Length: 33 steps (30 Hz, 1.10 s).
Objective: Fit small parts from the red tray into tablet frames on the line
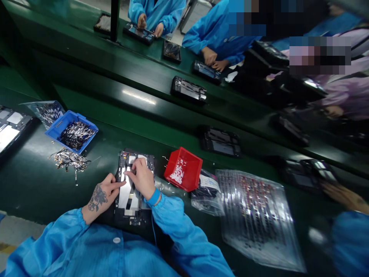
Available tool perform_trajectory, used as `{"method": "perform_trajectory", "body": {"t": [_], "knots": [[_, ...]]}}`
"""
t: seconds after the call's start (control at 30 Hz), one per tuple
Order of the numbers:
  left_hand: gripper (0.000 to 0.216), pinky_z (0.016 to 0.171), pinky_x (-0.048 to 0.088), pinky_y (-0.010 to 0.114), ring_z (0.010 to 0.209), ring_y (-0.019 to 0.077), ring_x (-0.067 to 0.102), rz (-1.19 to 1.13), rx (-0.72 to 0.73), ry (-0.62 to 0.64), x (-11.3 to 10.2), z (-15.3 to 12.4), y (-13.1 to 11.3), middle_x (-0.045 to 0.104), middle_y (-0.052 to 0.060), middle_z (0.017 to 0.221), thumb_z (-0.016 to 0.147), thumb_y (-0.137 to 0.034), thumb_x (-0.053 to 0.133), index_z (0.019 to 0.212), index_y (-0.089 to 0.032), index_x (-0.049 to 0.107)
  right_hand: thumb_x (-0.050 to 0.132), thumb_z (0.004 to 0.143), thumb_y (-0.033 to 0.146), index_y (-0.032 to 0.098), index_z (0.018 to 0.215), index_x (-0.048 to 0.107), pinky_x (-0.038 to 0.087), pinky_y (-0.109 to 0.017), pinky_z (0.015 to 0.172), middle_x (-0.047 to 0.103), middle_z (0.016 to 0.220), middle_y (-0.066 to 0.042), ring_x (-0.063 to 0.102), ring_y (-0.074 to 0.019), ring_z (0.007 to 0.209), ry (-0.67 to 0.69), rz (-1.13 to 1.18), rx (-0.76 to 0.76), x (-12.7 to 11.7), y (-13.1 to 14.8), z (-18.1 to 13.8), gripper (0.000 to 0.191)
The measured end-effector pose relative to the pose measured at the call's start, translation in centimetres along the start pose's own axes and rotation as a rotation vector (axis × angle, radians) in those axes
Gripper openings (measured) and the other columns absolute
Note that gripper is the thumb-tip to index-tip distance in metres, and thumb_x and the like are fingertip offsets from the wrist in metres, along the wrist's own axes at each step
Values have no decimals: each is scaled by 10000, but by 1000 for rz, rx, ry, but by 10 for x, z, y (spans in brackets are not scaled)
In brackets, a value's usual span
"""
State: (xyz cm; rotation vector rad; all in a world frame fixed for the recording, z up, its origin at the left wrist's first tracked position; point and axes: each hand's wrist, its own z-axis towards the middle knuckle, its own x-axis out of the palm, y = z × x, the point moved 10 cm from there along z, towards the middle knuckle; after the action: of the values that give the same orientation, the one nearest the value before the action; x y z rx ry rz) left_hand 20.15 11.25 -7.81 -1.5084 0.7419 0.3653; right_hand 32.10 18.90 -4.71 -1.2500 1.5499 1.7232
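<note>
An opened tablet chassis lies on the green bench in front of me, its metal plates and circuit parts showing. My left hand, with a tattoo on its back, rests on the chassis's left edge, the forefinger stretched onto it. My right hand is curled over the upper middle of the chassis, fingertips pinched and pressing down near the top edge. What the fingertips hold is too small to see. A blue strap circles my right wrist.
A red bin of small white parts stands right of the chassis. A blue bin and a loose heap of flex parts lie at left. Plastic bags lie at right. More chassis ride the belt; other workers sit opposite.
</note>
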Motion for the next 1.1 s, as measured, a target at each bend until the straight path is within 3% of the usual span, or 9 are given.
{"method": "perform_trajectory", "body": {"t": [0.27,0.4,0.5,0.6,0.73,0.83,0.9,1.0,1.1], "knots": [[383,663,492,180,712,86,566,29,44,-37,-4,2,-5,476,-8,817,861,-141,411,1067,-270,707,587,874,411,204,852,493,485,-313,592,524,1026,-95,564,-232,866,-76,-200,-74,-5,8,15,229],[385,659,517,214,735,120,567,214,118,-137,-6,-14,-14,521,25,852,877,-155,410,1136,-263,674,577,886,372,207,828,515,504,-324,628,532,1052,-107,551,-244,928,-117,-132,-105,-9,6,14,185],[351,859,519,400,1000,237,565,365,351,-153,3,-44,-36,591,85,1102,877,-258,479,1188,-298,636,535,909,364,208,785,500,503,-324,691,519,990,-74,552,-199,866,-280,113,-63,-47,-13,6,203],[434,1033,354,602,1286,358,397,456,564,-62,25,-75,-46,505,75,1372,819,-487,579,1234,-360,580,538,896,386,205,800,512,492,-310,676,500,970,-62,537,-172,814,-485,314,-13,-103,-45,-15,207],[482,1024,438,480,1338,350,372,615,539,-58,40,-80,-30,506,71,1404,814,-427,619,1282,-342,537,576,851,438,201,823,560,502,-328,706,528,988,-77,548,-190,865,-592,304,60,-167,-91,-52,239],[464,1022,460,445,1367,342,341,651,490,-96,42,-64,-22,491,70,1423,859,-263,560,1319,-305,509,581,828,458,198,825,587,522,-344,729,559,1011,-89,570,-192,851,-609,171,160,-210,-131,-73,260],[433,1021,464,449,1382,345,310,610,470,-125,38,-41,-22,497,87,1417,877,-236,518,1309,-273,528,584,822,435,190,858,594,538,-321,679,590,983,-88,595,-180,786,-579,97,356,-237,-173,-79,248],[382,1027,457,465,1395,359,270,536,421,-146,23,11,-25,510,139,1392,893,-215,480,1262,-209,579,543,859,357,163,900,592,545,-263,621,641,861,-76,642,-165,733,-479,71,699,-270,-245,-78,204],[360,1036,441,494,1403,379,237,484,372,-187,-1,77,-30,466,168,1418,895,-237,484,1229,-184,607,569,836,268,126,822,616,545,-288,682,658,754,-86,664,-183,718,-436,9,833,-297,-299,-56,151]]}}
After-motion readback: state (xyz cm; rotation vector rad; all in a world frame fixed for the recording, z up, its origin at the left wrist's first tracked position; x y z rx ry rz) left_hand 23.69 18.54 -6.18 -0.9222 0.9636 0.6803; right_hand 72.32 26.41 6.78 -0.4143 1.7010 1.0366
